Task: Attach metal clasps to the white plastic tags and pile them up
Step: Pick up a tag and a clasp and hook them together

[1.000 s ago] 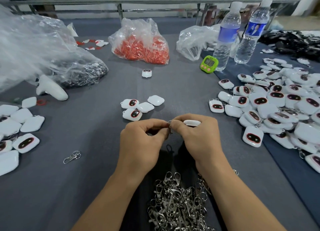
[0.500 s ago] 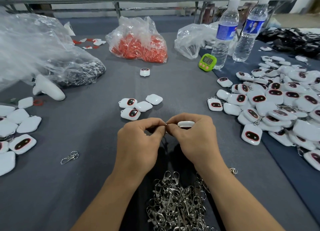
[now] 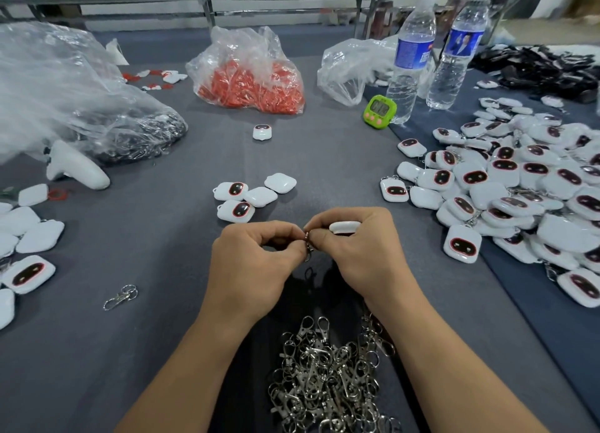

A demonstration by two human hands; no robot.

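Note:
My left hand [image 3: 256, 263] and my right hand [image 3: 363, 254] meet fingertip to fingertip above the grey cloth. A small metal clasp [image 3: 308, 246] is pinched between them and hangs down. My right hand also grips a white plastic tag [image 3: 344, 227], only its top edge showing. A heap of loose metal clasps [image 3: 328, 384] lies just below my wrists. A few white tags [image 3: 246, 197] lie ahead of my hands. A big pile of tags with clasps [image 3: 526, 189] spreads on the right.
More white tags [image 3: 26, 237] lie at the left edge, a lone clasp [image 3: 120, 298] near them. A bag of red parts [image 3: 250, 75], clear bags [image 3: 65, 91], a white controller [image 3: 76, 169], a green timer [image 3: 379, 111] and two water bottles [image 3: 412, 59] stand farther back.
My hands stay together at the same spot, working the clasp at the tag. The camera has shifted slightly; nothing on the table moved.

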